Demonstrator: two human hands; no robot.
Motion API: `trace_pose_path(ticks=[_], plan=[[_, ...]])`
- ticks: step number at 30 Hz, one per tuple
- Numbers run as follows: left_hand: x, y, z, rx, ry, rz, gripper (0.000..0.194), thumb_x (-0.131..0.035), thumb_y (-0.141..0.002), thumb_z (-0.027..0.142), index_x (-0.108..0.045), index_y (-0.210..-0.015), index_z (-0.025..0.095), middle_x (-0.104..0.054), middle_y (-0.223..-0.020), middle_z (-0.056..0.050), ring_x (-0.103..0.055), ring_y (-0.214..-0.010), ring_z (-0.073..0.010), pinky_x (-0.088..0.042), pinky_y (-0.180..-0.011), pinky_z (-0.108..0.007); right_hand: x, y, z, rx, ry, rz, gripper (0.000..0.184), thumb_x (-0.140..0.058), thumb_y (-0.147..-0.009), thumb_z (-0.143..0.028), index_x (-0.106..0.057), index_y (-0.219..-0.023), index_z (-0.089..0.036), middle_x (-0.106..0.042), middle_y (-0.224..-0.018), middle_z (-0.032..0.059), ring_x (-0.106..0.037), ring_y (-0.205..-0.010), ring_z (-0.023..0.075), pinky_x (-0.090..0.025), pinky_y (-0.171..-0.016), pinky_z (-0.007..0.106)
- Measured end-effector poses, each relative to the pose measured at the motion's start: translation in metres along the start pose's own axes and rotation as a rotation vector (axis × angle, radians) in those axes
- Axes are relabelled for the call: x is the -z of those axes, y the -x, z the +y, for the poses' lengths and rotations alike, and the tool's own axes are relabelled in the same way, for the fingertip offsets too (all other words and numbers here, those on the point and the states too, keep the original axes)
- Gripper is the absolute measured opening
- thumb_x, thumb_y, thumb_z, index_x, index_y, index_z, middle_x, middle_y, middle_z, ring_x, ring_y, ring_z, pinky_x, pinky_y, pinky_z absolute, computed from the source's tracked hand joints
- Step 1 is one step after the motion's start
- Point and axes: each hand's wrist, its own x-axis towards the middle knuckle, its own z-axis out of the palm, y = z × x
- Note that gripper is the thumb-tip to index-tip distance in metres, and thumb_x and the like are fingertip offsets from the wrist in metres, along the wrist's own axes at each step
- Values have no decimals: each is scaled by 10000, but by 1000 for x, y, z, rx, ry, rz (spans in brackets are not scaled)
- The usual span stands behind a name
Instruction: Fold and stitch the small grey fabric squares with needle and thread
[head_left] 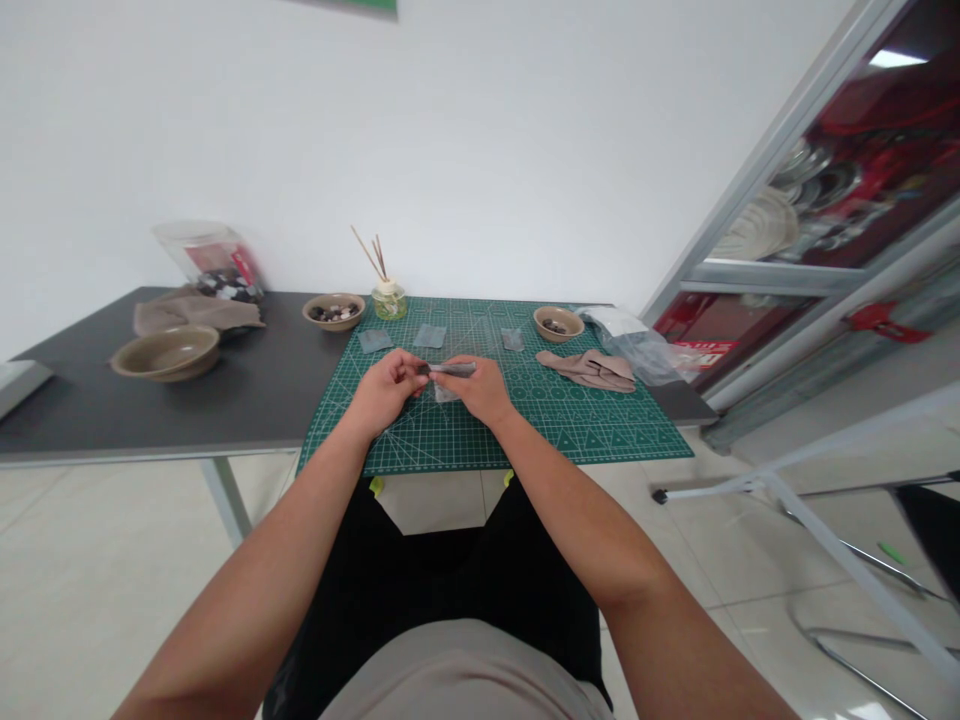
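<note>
Both hands meet above the green cutting mat (517,440), near its middle. My right hand (484,388) is closed around a small clear plastic bag (448,393), whose grey upper part shows between the fingers. From the other side, my left hand (391,388) pinches at the bag's left edge, where a small dark spot shows; whether that is a separate piece I cannot tell. Beyond the hands lie similar flat clear bags: one at the left (376,341), another in the middle (430,336) and a third at the right (513,340).
A bowl of pebbles (335,312) and a reed diffuser (389,298) stand at the back. On the right are a smaller bowl (559,323), a crumpled brown cloth (592,369) and plastic wrapping (637,345). Another bowl (166,357) and a tipped clear container (214,262) sit left.
</note>
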Motion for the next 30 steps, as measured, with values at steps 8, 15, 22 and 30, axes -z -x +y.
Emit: trace_pose_path(ticks=[8, 15, 22, 30], plan=[[-2, 0, -3, -43, 39, 65, 275, -690, -735, 401, -640, -917, 202, -604, -749, 7, -576, -710, -151, -491, -742, -322, 0, -3, -2, -56, -5, 48, 243, -750, -715, -418, -728, -773, -183, -699, -694, -5, -617, -652, 141, -444, -616, 239], [0, -1, -6, -45, 52, 57, 286, -762, -671, 343, -676, -898, 192, -704, -888, -41, -638, -830, -184, -502, -834, -347, 0, -4, 3, -25, 11, 31, 226, -732, -744, -410, -732, -788, -189, -700, -707, -6, -621, -662, 143, -435, -622, 240], [1, 2, -1, 44, 19, 97, 236, -778, -664, 314, -711, -855, 192, -737, -867, -42, -661, -806, -191, -507, -820, -348, 0, -3, 0, 14, 29, -41, 219, -720, -767, -408, -746, -844, -205, -720, -754, 3, -638, -696, 147, -446, -642, 246], [1, 2, -5, 23, -12, 91, 167, -766, -674, 303, -740, -809, 207, -745, -851, -22, -659, -816, -179, -500, -820, -323, 0, -3, 2, -2, 12, -40, 229, -733, -749, -413, -745, -820, -196, -713, -725, 7, -638, -679, 145, -451, -629, 243]])
